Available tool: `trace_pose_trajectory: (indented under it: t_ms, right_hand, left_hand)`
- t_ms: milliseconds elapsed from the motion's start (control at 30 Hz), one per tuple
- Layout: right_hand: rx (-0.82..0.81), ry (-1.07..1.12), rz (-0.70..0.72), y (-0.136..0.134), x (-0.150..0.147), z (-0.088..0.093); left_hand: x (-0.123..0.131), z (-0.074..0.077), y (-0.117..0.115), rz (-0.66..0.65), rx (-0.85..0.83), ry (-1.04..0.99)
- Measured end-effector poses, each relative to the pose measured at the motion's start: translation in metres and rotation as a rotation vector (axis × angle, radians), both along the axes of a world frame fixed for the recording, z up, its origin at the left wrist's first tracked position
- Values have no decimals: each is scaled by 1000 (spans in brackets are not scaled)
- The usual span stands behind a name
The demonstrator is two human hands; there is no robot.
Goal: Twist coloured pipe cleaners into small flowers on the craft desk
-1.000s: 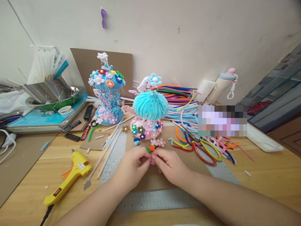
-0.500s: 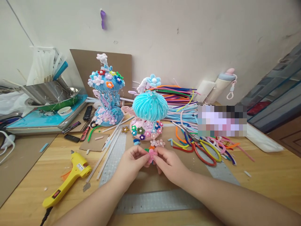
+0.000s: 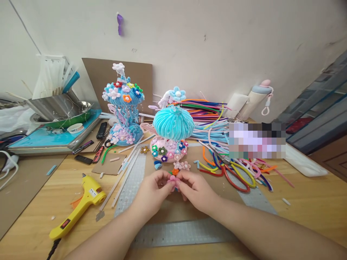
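Between my two hands is a small pink fuzzy flower (image 3: 173, 179), pinched at its petals. My left hand (image 3: 155, 187) grips it from the left with thumb and forefinger, and my right hand (image 3: 196, 187) from the right. Part of the flower is hidden by my thumbs. Just beyond my fingertips lie an orange flower (image 3: 175, 172) and pale pink flowers (image 3: 185, 165). Behind these stands a jellyfish-shaped craft with a turquoise ribbed dome (image 3: 174, 124) over a pink base (image 3: 169, 159) covered in small flowers.
A yellow glue gun (image 3: 80, 206) lies at the left. Red- and yellow-handled scissors (image 3: 235, 182) rest among loose pipe cleaners at the right. A blue flower-covered jellyfish craft (image 3: 124, 97) stands back left, near a metal bowl (image 3: 52, 106). Cardboard (image 3: 176, 209) lies beneath my hands.
My fingers have shifted on the pink flower, which now sits tilted and more covered by my thumbs. Both hands stay in nearly the same place. The view has moved slightly.
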State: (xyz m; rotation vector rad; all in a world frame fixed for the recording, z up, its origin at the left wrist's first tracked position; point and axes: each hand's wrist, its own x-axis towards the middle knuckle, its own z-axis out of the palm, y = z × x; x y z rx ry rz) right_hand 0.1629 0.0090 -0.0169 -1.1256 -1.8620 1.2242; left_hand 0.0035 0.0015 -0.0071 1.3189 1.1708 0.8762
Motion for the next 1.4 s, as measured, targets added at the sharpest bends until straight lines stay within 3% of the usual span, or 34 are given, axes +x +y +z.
trace_pose_trajectory:
  t_ms: [233,433,633,767,933,1100,1400]
  right_hand:
    - [190,-232,55,5,5,-1]
    - [223,-156,53,3,2,0]
    - [74,22,32,1,0,0]
    - [-43,94,-2,2,0,-3]
    - [-49,101,-34,5,0,-3]
    - [19,-4,-20,5,1,-5]
    - [275,-227,32,3,4,3]
  left_hand:
    - [-4,1,0,-77,151,226]
    - [-4,3,0,-64,135,153]
    - [3,5,1,36,-60,-142]
    - [4,8,1,49,-149,-150]
    - [4,13,0,22,-164,-110]
    - [4,9,1,20,-121,-70]
    - [-2,-3,1,16,44,189]
